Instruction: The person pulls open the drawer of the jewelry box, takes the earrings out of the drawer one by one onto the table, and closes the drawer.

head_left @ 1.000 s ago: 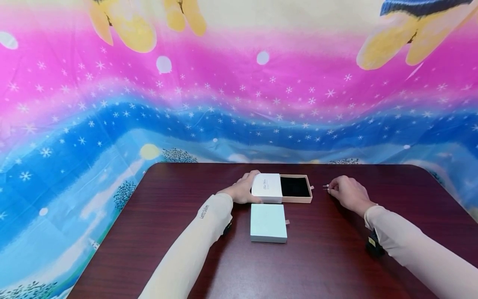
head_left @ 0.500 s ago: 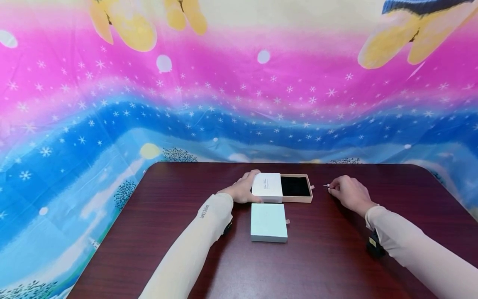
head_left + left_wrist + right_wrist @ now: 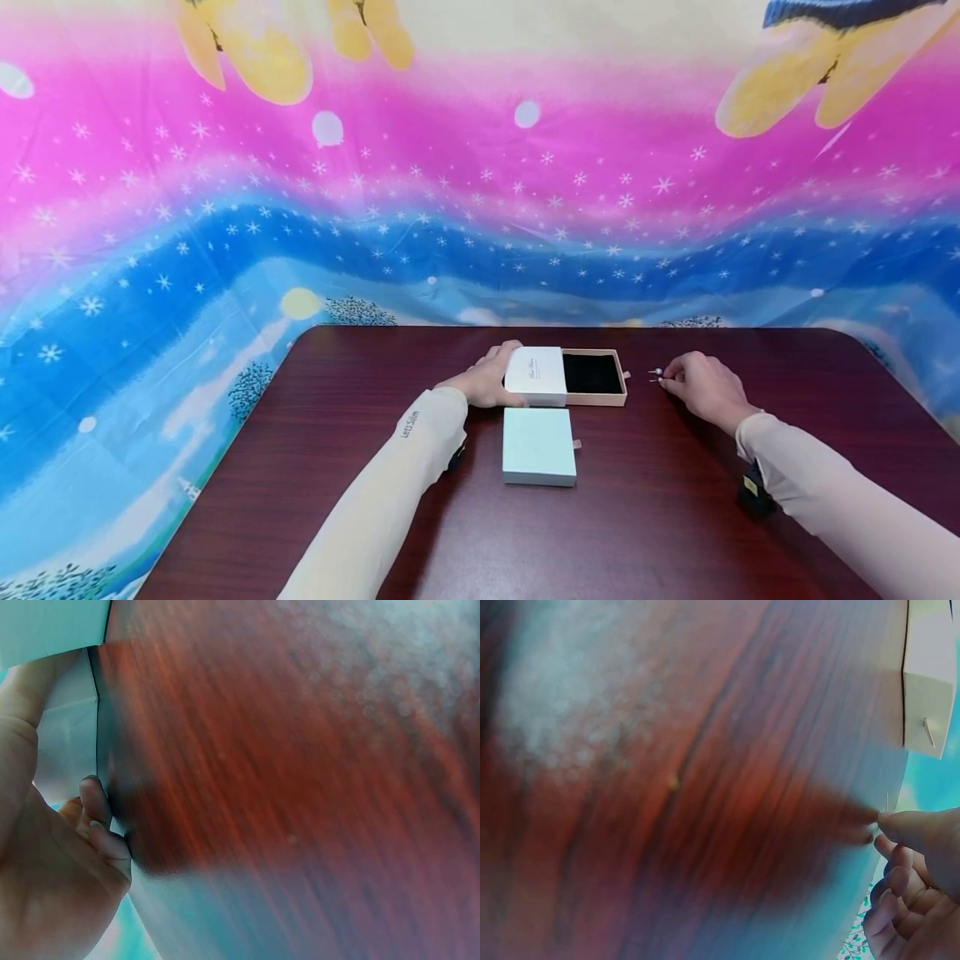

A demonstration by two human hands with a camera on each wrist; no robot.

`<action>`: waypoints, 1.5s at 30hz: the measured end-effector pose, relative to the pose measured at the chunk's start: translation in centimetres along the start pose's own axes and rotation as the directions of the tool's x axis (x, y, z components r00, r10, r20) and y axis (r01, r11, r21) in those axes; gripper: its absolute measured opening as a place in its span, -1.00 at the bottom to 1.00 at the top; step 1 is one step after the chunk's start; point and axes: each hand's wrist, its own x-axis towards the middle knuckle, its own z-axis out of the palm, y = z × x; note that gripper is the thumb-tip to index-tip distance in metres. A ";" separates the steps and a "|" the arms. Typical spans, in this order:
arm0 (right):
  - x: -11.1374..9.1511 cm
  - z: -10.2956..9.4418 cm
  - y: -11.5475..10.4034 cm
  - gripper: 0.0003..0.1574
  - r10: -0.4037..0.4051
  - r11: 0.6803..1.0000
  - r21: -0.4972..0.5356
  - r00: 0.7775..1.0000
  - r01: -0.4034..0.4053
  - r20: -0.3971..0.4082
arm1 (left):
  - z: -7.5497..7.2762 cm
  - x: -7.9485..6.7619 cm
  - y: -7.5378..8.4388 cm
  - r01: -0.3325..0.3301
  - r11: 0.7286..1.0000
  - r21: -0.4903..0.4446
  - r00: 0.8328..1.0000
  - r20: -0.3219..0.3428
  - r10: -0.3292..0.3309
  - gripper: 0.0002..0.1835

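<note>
In the head view my left hand (image 3: pixel 487 382) grips the left end of a white sliding box sleeve (image 3: pixel 536 371), thumb on the near side and fingers behind. Its drawer (image 3: pixel 617 400), pale tan with a black lining (image 3: pixel 592 373), is pulled out to the right and has a small ribbon tab. Right of that tab, my right hand (image 3: pixel 705 390) pinches a tiny earring (image 3: pixel 658 372) between thumb and forefinger, close over the table. A pale ball and thin pins show at its fingertips. In the right wrist view the other fingers of this hand (image 3: pixel 922 889) are curled.
A second box, pale mint and shut, with a ribbon tab on its right side (image 3: pixel 538 446), lies just in front of the white one. Both stand on a dark red wooden table (image 3: pixel 645 517). A colourful printed cloth (image 3: pixel 465 167) hangs behind the far edge.
The earring has turned slightly in my right fingertips, so its ball shows more plainly. My left hand and both boxes keep their places.
</note>
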 end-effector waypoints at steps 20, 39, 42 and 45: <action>-0.4 -0.3 0.2 -0.71 0.009 1.000 0.017 1.000 -0.009 0.010 | 0.0 0.0 -0.1 0.003 1.000 -0.007 1.000 -0.003 -0.003 0.05; -0.8 -0.6 0.0 -0.69 0.002 0.999 0.040 0.999 0.000 -0.046 | 0.1 0.0 -0.1 0.003 1.000 -0.021 1.000 -0.001 -0.003 0.07; -0.8 -0.7 -0.3 -0.69 -0.003 0.999 0.047 0.998 0.005 -0.057 | 0.0 0.0 -0.1 0.001 1.000 -0.022 1.000 0.001 -0.001 0.08; -0.9 -0.7 -0.5 -0.69 -0.005 0.999 0.053 0.998 0.009 -0.061 | 0.0 0.0 -0.1 0.002 1.000 -0.019 1.000 0.003 -0.002 0.08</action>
